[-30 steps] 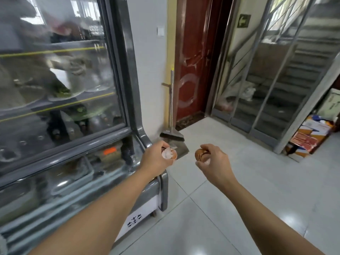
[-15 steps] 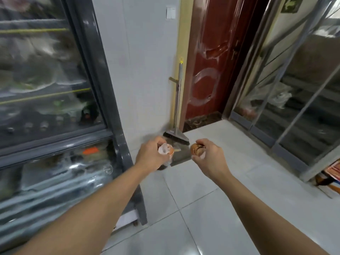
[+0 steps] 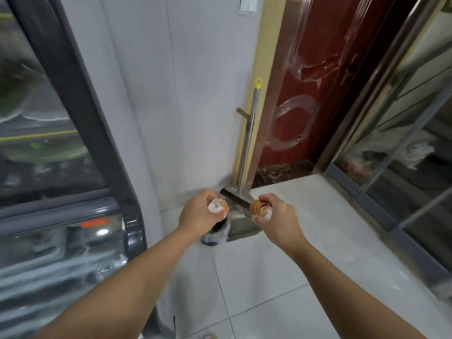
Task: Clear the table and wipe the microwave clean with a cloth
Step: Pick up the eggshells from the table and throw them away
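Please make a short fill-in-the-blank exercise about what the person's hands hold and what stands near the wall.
1. Each hand, the left hand and the right hand, holds a broken ____.
2. The broom leans beside the ____ door.
3. The floor is covered with pale ____.

Missing words: eggshell; red; tiles

Two long bare arms reach out, ending in the left hand and right hand (no sleeves, rings or watch show).
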`<state>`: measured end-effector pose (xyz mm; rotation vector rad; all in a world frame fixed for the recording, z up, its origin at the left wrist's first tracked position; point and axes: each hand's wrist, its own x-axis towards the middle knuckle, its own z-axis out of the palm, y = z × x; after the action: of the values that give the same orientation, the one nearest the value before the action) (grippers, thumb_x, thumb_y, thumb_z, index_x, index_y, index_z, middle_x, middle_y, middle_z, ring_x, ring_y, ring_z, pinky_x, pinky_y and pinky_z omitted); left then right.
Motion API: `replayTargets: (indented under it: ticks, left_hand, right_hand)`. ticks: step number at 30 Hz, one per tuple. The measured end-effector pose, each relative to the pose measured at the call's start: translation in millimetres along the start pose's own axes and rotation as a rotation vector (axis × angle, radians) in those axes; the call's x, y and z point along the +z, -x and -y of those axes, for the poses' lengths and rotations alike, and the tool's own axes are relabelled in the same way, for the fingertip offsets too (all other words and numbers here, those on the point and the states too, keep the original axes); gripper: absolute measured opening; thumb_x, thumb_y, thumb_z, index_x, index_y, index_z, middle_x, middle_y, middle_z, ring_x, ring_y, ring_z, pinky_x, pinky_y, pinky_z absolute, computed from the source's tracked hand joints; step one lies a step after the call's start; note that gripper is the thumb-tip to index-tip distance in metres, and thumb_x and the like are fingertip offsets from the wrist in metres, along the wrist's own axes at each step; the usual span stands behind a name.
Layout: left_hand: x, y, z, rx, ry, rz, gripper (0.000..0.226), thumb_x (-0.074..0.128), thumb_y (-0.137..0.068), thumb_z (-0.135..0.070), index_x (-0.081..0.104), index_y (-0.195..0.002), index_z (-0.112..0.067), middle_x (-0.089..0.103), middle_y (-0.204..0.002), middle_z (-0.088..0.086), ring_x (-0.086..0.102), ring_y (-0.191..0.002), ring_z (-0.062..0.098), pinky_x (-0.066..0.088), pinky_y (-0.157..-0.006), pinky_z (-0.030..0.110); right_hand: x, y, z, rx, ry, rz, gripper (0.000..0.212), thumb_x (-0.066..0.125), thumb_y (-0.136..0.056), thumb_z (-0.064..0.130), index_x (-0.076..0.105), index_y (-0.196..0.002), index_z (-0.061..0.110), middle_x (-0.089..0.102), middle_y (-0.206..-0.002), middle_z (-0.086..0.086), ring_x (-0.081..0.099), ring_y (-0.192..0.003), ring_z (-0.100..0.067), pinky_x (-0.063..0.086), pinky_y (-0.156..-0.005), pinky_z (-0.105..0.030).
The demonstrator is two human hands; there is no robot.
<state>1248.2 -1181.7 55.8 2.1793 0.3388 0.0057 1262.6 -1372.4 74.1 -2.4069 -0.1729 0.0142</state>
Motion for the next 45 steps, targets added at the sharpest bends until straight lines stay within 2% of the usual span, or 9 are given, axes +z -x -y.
replayTargets:
  ticks: [6, 12, 19, 23, 29, 37, 40, 42, 45]
  left_hand:
    - [18, -98, 1, -0.080, -0.005, 0.002, 0.033, 0.079, -0.066, -0.026, 0.054, -0.087, -0.032, 0.066, -0.096, -0.007, 0.062, -0.089, 0.016, 0.053, -0.080, 0.036]
    - [42, -167, 18, -0.173, -0.001, -0.019, 0.032, 0.077, -0.069, -0.026, 0.057, -0.094, -0.026, 0.066, -0.097, -0.006, 0.064, -0.091, 0.018, 0.053, -0.083, 0.037]
    - [89, -244, 39, -0.318, -0.006, -0.116, 0.023, 0.072, -0.074, -0.031, 0.056, -0.089, -0.028, 0.066, -0.092, -0.004, 0.063, -0.087, 0.018, 0.053, -0.077, 0.034]
    - [120, -286, 61, -0.425, -0.012, -0.164, 0.022, 0.071, -0.076, -0.027, 0.055, -0.091, -0.025, 0.064, -0.091, -0.005, 0.061, -0.087, 0.017, 0.044, -0.070, 0.025]
    - [166, -334, 110, -0.596, 0.012, -0.183, 0.033, 0.071, -0.076, -0.025, 0.056, -0.104, -0.019, 0.067, -0.102, 0.001, 0.064, -0.093, 0.020, 0.054, -0.080, 0.035]
    - [216, -390, 196, -0.697, -0.017, -0.172, 0.033, 0.068, -0.079, -0.037, 0.055, -0.105, -0.021, 0.068, -0.106, 0.003, 0.063, -0.098, 0.024, 0.052, -0.085, 0.041]
    - [231, -403, 228, -0.692, -0.020, -0.133, 0.042, 0.068, -0.079, -0.035, 0.053, -0.116, -0.023, 0.066, -0.113, 0.003, 0.062, -0.103, 0.024, 0.051, -0.089, 0.041]
    - [239, -405, 244, -0.680, -0.034, -0.098, 0.054, 0.069, -0.078, -0.035, 0.047, -0.127, -0.025, 0.063, -0.120, 0.001, 0.060, -0.109, 0.024, 0.050, -0.092, 0.040]
    - [243, -400, 257, -0.692, -0.038, -0.115, 0.062, 0.072, -0.075, -0.027, 0.045, -0.131, -0.027, 0.060, -0.126, -0.003, 0.056, -0.115, 0.020, 0.047, -0.096, 0.039]
  right_hand:
    - [24, -100, -17, 0.026, -0.012, 0.079, 0.041, 0.071, -0.079, 0.016, 0.058, -0.118, 0.019, 0.064, -0.109, -0.001, 0.054, -0.088, -0.011, 0.043, -0.075, -0.019]
    - [56, -187, -43, 0.005, 0.019, 0.177, 0.047, 0.074, -0.077, 0.014, 0.058, -0.121, 0.015, 0.062, -0.118, -0.005, 0.057, -0.107, -0.021, 0.036, -0.083, -0.017]
    - [106, -292, -90, -0.055, 0.008, 0.364, 0.044, 0.073, -0.075, 0.006, 0.061, -0.117, 0.010, 0.060, -0.117, -0.011, 0.056, -0.106, -0.025, 0.042, -0.088, -0.023]
    - [145, -349, -121, -0.108, 0.052, 0.486, 0.041, 0.073, -0.076, 0.009, 0.062, -0.115, 0.015, 0.064, -0.109, -0.005, 0.057, -0.095, -0.017, 0.038, -0.061, -0.003]
    - [215, -399, -169, -0.093, 0.088, 0.643, 0.038, 0.070, -0.078, 0.011, 0.061, -0.115, 0.014, 0.066, -0.109, -0.006, 0.059, -0.104, -0.023, 0.045, -0.083, -0.026]
    - [317, -440, -216, -0.107, 0.117, 0.714, 0.032, 0.069, -0.079, 0.015, 0.063, -0.110, 0.011, 0.067, -0.101, -0.006, 0.059, -0.092, -0.020, 0.035, -0.069, -0.020]
    - [350, -448, -230, -0.087, 0.138, 0.757, 0.033, 0.066, -0.082, 0.019, 0.061, -0.113, 0.011, 0.067, -0.106, -0.010, 0.057, -0.091, -0.020, 0.036, -0.070, -0.023]
    - [363, -448, -237, -0.038, 0.129, 0.819, 0.041, 0.064, -0.085, 0.025, 0.056, -0.123, 0.013, 0.062, -0.119, -0.010, 0.057, -0.107, -0.025, 0.046, -0.082, -0.031]
    - [367, -444, -242, -0.036, 0.140, 0.861, 0.053, 0.065, -0.085, 0.023, 0.047, -0.134, 0.014, 0.052, -0.134, -0.007, 0.048, -0.123, -0.025, 0.044, -0.100, -0.041]
